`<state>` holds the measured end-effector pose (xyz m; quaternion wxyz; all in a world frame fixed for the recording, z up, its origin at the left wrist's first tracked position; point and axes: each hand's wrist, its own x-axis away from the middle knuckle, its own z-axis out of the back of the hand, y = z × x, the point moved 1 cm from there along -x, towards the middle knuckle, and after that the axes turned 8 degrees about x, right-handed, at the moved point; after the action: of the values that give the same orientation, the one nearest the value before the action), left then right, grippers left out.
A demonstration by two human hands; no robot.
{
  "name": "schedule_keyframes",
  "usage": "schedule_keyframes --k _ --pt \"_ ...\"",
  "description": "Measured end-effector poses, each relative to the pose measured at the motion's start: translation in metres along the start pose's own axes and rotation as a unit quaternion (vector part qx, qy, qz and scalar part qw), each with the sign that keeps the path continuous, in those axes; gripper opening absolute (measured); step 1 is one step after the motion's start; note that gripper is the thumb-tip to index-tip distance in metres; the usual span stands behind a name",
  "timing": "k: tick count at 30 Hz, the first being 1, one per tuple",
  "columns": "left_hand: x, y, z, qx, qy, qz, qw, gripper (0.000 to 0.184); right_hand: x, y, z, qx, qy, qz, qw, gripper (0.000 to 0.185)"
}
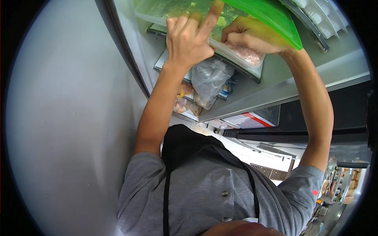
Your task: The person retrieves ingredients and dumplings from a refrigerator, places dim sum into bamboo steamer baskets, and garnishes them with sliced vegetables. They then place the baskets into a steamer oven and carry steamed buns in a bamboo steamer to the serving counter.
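Note:
A clear plastic food container (240, 58) sits on a shelf inside the refrigerator, with pale pink, finely chopped food (243, 53) at its near right end. Yellow-green scraps show farther left. My left hand (189, 39) is over the container's near rim, index finger stretched up toward the lid and the other fingers bent. A bright green lid (271, 19) stands raised at a slant over the right part. Beneath it, my right hand (249, 35) reaches into the container with fingers curled down at the pink food; the fingertips are partly hidden.
On a lower shelf lie a knotted clear plastic bag (210, 78) and several bagged foods (185, 104). White trays (323, 15) stand at the upper right. The grey refrigerator door (75, 118) is close on my left. A metal frame edge (275, 96) runs below my right forearm.

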<state>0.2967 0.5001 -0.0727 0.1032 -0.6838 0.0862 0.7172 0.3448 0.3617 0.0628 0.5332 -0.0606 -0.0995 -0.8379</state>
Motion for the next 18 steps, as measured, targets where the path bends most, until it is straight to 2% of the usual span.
schedule_keyframes --k 2,4,7,11,13,14,16,18 --pt "-0.004 0.003 0.004 0.004 0.022 -0.007 1.0 0.077 0.001 -0.002 0.001 0.005 -0.003 -0.021 1.0 0.029" --pt "-0.01 0.01 0.013 -0.012 -0.034 0.027 0.999 0.078 -0.001 0.001 -0.001 -0.001 -0.005 -0.015 1.0 0.029" --pt "0.0 0.004 0.01 -0.028 -0.06 0.033 0.997 0.079 -0.001 0.007 -0.005 -0.034 0.004 -0.002 0.999 0.028" --pt "0.004 0.002 0.006 -0.01 -0.012 0.015 1.0 0.083 -0.001 0.009 -0.006 -0.099 -0.008 0.016 0.995 0.027" --pt "0.002 0.004 0.013 -0.022 -0.085 0.046 0.995 0.065 0.0 0.008 -0.001 -0.1 -0.015 0.018 0.995 0.027" --pt "0.004 0.002 0.009 -0.021 -0.086 0.046 0.995 0.065 0.0 0.008 0.0 -0.102 -0.023 0.021 0.994 0.027" --pt "0.009 -0.002 -0.001 0.013 0.003 0.015 1.0 0.102 0.0 0.015 -0.004 -0.096 -0.009 0.044 0.994 0.027" --pt "0.012 -0.003 -0.001 -0.001 -0.012 0.013 1.0 0.102 0.0 0.015 0.001 -0.088 0.01 0.067 0.994 0.027"
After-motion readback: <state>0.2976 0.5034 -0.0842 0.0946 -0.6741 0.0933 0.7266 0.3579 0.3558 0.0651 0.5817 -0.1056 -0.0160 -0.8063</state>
